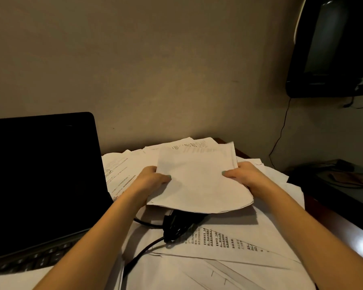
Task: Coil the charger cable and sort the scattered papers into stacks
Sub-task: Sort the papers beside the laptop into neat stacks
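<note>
- Left hand [155, 178] and right hand [241, 174] are each gripping a side edge of one paper stack [197, 181], thumbs on top, other fingers hidden underneath.
- The stack is being held just above the desk, mid-frame, between laptop and right desk edge.
- Its long axis is running away from the person toward the wall [155, 70]. The near end is sagging in a curve and the far end is sitting slightly higher.
- The charger cable [143, 252] is lying right under the stack's near end, on loose papers [228, 266].
- Its dark bundled part [176, 227] is partly shadowed by the stack. One run is heading near-left toward the frame bottom, another is passing left under the left forearm.
- An open laptop [40, 174] is boxing in the left side, screen dark, keyboard along the left forearm.
- The wall is closing off the back, with loose sheets piling up close to it.
- The desk [333, 222] has its right edge running diagonally, with sheets reaching close to it.
- Open room is mostly in the near centre, over the printed sheets.
</note>
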Available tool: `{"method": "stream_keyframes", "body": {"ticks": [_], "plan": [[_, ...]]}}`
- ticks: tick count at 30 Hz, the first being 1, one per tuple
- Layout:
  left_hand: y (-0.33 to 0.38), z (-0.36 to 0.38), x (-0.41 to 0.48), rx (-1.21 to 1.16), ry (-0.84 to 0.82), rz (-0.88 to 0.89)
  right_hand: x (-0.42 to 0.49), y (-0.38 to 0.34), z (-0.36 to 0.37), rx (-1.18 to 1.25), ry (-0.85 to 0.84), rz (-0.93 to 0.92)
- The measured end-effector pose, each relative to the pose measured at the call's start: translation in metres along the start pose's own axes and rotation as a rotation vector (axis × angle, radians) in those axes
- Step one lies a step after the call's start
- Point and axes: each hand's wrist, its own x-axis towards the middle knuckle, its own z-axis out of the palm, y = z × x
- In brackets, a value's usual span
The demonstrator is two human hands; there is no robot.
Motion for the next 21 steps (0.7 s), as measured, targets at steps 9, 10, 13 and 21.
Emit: {"method": "stream_keyframes", "body": {"ticks": [9,10,13,21], "plan": [[0.022,0.000,-0.009,-0.312,0.122,0.487,-0.011,-0.020,-0.001,0.356,0.262,-0.502],[0.025,0.001,-0.010,-0.355,0.108,0.529,-0.013,-0.024,-0.002,0.393,0.292,-0.532],[0.030,0.006,-0.010,-0.422,0.082,0.561,-0.019,-0.032,-0.005,0.506,0.307,-0.577],[0.031,0.012,-0.011,-0.330,0.129,0.555,-0.032,-0.029,0.004,0.351,0.366,-0.702]]}}
